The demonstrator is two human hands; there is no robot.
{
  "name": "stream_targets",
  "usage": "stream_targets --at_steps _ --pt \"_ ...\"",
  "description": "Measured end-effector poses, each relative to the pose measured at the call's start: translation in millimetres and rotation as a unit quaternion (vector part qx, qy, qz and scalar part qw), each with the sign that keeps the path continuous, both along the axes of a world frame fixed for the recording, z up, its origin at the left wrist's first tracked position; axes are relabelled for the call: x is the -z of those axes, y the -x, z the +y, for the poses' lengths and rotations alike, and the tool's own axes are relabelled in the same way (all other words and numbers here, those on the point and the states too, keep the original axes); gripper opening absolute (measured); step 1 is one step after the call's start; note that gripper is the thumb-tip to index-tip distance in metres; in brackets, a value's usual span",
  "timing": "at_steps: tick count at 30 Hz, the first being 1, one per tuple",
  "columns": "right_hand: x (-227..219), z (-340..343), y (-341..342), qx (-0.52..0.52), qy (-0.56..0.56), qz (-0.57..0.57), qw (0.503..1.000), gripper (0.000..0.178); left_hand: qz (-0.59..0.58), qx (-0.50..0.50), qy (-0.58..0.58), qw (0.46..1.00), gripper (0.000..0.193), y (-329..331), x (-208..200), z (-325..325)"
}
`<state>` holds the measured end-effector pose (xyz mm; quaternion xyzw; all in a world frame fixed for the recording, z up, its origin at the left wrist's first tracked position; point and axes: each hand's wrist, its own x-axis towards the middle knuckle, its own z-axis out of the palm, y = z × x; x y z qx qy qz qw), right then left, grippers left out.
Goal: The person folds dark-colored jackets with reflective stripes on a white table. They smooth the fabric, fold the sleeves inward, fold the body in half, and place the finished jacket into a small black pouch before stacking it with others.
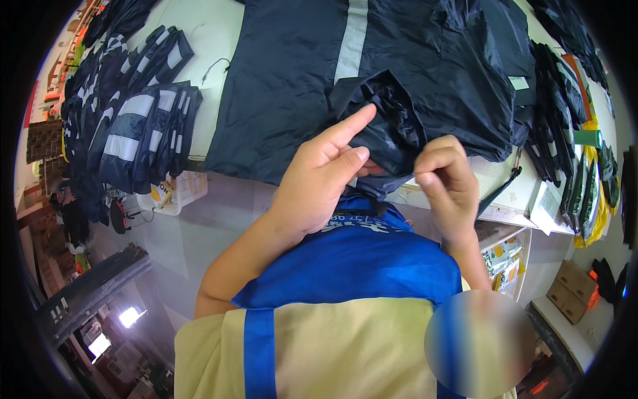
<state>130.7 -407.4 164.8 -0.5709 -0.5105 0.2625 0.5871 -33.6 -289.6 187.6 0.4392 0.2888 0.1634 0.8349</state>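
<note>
A dark navy garment (292, 80) with a grey reflective stripe (352, 40) is spread over the pale table in front of me. Its near part is folded up into an open, cuff-like end (392, 120). My left hand (319, 176) grips this end from the left, index finger and thumb stretched over the cloth, the other fingers partly hidden beneath it. At the opening's right edge, my right hand (450, 183) is closed in a pinch, thumb against curled index finger. Whatever lies between those fingertips is too small to make out.
Folded dark garments with reflective bands (143, 126) hang over the table's left edge. More dark garments (551, 113) are stacked at the right, by a green roll (588, 137). A white basket (176, 193) and a shelf with packets (502, 259) sit below; cardboard boxes (571, 289) stand farther right.
</note>
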Motion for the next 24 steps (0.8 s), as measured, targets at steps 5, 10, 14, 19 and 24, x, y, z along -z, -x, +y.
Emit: stream_targets --at_steps 5,10,14,19,24 --pt "58 -42 -71 0.259 0.004 0.221 0.94 0.011 -0.009 -0.04 0.025 0.999 0.054 -6 5 -2" --pt "173 -147 -214 0.587 0.13 -0.014 0.799 0.018 -0.029 -0.073 0.013 0.997 0.057 -18 6 -6" --pt "200 -191 -273 0.616 0.293 -0.143 0.717 0.03 0.011 -0.07 0.002 0.997 0.06 -19 9 -4" --pt "215 -161 -304 0.496 0.539 -0.268 0.626 0.041 -0.01 -0.068 0.018 0.997 0.062 -27 10 -11" --pt "222 -215 -307 0.55 0.286 0.016 0.784 0.033 -0.024 -0.05 0.026 0.998 0.064 -30 8 -4"
